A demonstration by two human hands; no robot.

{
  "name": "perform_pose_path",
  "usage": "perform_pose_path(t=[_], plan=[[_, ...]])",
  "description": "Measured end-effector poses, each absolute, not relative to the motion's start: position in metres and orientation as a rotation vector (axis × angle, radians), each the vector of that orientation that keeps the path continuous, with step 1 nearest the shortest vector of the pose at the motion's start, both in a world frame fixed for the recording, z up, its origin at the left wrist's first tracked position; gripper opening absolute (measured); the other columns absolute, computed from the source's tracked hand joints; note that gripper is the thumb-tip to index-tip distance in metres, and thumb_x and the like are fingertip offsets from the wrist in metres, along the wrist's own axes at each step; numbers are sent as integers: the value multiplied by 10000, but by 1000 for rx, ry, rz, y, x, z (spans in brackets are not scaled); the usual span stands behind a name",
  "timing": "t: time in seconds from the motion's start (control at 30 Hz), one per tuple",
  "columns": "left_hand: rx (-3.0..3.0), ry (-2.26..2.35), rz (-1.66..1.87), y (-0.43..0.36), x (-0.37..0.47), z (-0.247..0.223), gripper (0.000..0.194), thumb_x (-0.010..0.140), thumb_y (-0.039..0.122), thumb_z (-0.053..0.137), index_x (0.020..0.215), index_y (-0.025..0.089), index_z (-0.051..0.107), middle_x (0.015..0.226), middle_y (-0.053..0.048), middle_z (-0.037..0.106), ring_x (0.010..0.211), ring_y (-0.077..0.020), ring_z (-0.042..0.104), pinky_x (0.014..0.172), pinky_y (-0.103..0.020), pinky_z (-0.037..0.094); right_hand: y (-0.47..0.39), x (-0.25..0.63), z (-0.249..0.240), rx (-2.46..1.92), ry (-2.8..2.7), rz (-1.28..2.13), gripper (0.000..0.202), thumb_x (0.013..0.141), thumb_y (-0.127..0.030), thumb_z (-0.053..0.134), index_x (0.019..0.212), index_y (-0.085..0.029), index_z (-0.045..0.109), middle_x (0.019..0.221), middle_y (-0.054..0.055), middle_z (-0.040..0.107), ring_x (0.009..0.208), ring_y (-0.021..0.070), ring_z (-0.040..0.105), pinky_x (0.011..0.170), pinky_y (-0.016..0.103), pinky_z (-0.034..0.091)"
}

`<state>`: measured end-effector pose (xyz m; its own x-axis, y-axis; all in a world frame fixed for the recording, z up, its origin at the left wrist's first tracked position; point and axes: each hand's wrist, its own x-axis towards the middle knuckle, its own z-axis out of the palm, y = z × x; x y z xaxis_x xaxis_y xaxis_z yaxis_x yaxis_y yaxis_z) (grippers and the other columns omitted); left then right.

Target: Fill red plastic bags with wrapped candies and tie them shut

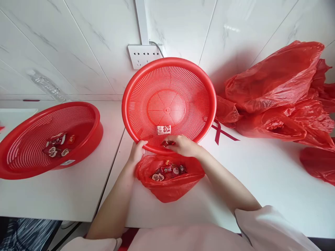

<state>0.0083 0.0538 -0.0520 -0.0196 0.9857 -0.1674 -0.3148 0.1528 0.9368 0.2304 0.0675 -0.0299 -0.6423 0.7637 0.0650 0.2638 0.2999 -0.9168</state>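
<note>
A red plastic colander (167,63) is tipped toward me, its rim above an open red plastic bag (170,191). My left hand (137,152) is closed on the colander's lower left rim, close to the bag's edge. Inside the colander, by the lower rim, my right hand (183,145) has its fingers closed on a small dark red wrapped candy (168,143). A white packet with red print (163,130) lies just above those fingers. Several wrapped candies (167,170) in red and dark wrappers show in the bag's mouth.
At left stands a second red colander (98,122) with several wrapped packets (57,144) in it. A clear plastic bottle (47,85) is behind it. Crumpled red bags (272,87) pile up at right, near a dark red ribbon (218,132). A socket panel (136,57) is on the wall.
</note>
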Motion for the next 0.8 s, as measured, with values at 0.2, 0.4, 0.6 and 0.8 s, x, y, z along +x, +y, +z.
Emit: perform_pose_path(t=[0.2,0.4,0.6,0.8], plan=[[761,975,1311,60,3,-55,348,716,222,637,1053,137,645,1015,-90,702,1016,-282,660,838,-394,546,71,236,-20,-760,-1263,1959,385,785,-203,697,1163,-171,629,996,29,662,895,116,656,913,315,564],[715,1027,1298,63,-1,-58,384,706,240,629,1070,120,653,1086,-118,700,1045,-294,660,875,-414,537,66,242,-11,-660,-1241,1957,340,777,-191,725,1107,-181,643,994,40,683,887,124,670,859,314,585],[750,998,1288,60,3,-54,392,722,235,610,1091,110,654,1118,-132,695,1086,-319,645,897,-440,533,60,241,-1,-471,-1633,1475,28,848,-178,663,829,-176,684,1154,69,645,1134,183,602,989,404,512],[766,1026,1237,58,4,-50,536,712,253,601,1233,123,603,1091,-123,708,1102,-341,637,900,-473,530,52,244,12,-402,-1826,1228,142,884,-152,613,764,-171,687,1140,82,630,1065,173,625,933,390,542]])
